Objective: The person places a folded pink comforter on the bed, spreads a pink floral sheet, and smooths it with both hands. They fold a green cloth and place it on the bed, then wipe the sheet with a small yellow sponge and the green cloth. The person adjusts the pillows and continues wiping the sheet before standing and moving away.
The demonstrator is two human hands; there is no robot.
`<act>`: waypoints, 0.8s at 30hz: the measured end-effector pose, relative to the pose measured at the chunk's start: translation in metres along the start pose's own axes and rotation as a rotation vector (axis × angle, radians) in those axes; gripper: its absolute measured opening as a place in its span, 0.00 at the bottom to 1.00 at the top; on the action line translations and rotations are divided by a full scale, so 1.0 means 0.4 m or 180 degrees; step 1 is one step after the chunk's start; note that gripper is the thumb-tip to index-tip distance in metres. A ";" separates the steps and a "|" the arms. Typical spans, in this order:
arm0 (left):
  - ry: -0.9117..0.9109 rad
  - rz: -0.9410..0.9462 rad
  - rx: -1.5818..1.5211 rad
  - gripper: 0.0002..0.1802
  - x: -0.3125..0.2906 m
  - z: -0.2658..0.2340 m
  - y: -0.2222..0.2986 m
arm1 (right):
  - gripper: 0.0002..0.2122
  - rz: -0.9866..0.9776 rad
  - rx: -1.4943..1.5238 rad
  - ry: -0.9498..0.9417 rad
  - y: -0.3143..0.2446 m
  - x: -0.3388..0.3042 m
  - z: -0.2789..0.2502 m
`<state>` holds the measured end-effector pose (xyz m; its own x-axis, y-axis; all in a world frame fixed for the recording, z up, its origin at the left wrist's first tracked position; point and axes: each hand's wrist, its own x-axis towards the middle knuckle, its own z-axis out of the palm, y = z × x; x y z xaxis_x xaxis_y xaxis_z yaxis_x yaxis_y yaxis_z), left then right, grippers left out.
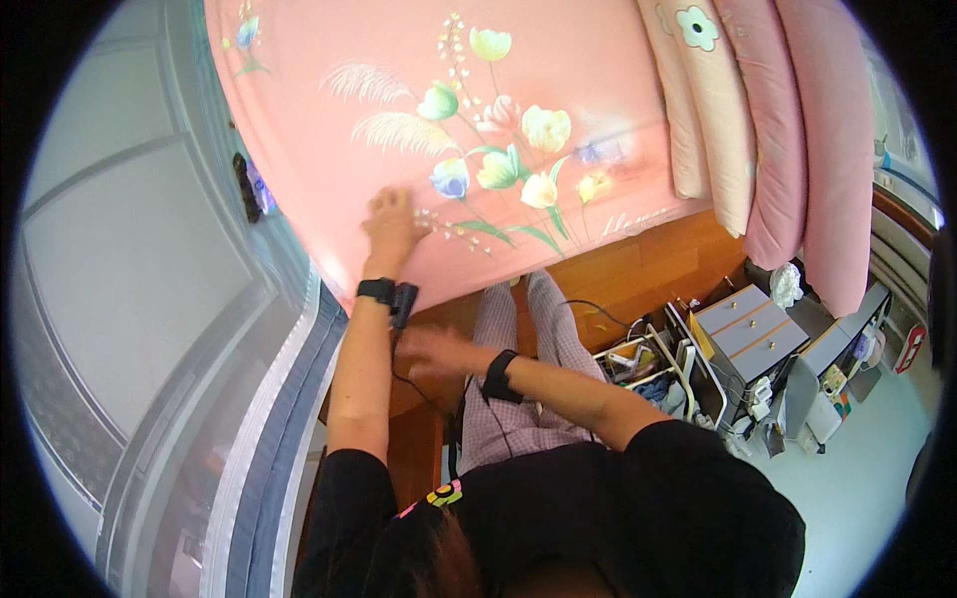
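A pink fitted sheet [299, 120] with printed tulips and feathery grasses covers the bed in front of me. My left hand [394, 227] lies on the sheet near its front left corner, its fingers stretched forward over the fabric. On that wrist is a black strap with a small black device [403, 304]. My right hand [434, 352] is smeared by motion, below the bed's front edge and close to my left forearm. I cannot make out its fingers. A black band [501, 377] circles the right wrist, and a dark cable hangs between my arms.
Folded bedding [788, 130] in pink and cream is stacked along the bed's right side. A grey drawer cabinet [753, 334] and a crate [648, 359] of small items stand to the right. On the left, a grey-and-white curtain [254, 498] hangs by the window.
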<state>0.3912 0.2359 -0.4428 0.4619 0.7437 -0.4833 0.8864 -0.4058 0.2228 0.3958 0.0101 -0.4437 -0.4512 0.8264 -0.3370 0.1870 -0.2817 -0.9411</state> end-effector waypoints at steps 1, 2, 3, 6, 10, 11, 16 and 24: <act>-0.0267 -0.0173 0.0003 0.38 0.005 0.002 -0.053 | 0.17 -0.0185 -0.0357 -0.0173 -0.014 -0.003 0.017; -0.0459 -0.0297 -0.0054 0.42 0.002 0.004 -0.113 | 0.16 -0.0252 -0.0748 -0.0697 -0.030 0.001 0.011; -0.0545 -0.0450 0.0000 0.45 -0.012 0.019 -0.160 | 0.15 -0.0239 -0.0538 -0.0387 -0.032 -0.007 -0.043; -0.0990 -0.0936 -0.0068 0.54 -0.028 0.063 -0.269 | 0.12 0.0019 -0.0214 0.0374 -0.007 -0.012 -0.326; -0.1141 -0.1058 -0.0319 0.55 -0.010 0.101 -0.294 | 0.08 0.0719 -0.0374 0.1631 0.002 -0.071 -0.828; -0.1246 -0.1149 -0.0249 0.56 -0.003 0.100 -0.290 | 0.09 0.0894 -0.0848 0.1878 -0.010 -0.089 -0.956; -0.1723 -0.1289 -0.0320 0.62 0.020 0.063 -0.276 | 0.18 0.1048 -0.2108 0.1843 -0.064 -0.032 -1.426; -0.1544 -0.1125 -0.0299 0.60 0.026 0.075 -0.296 | 0.32 0.2177 -0.2564 0.1416 -0.012 0.261 -1.632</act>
<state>0.2900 0.2757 -0.4996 0.0921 0.4890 -0.8674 0.9927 -0.1132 0.0415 0.9174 0.4160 -0.4566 0.2786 0.7649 -0.5808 0.8510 -0.4769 -0.2198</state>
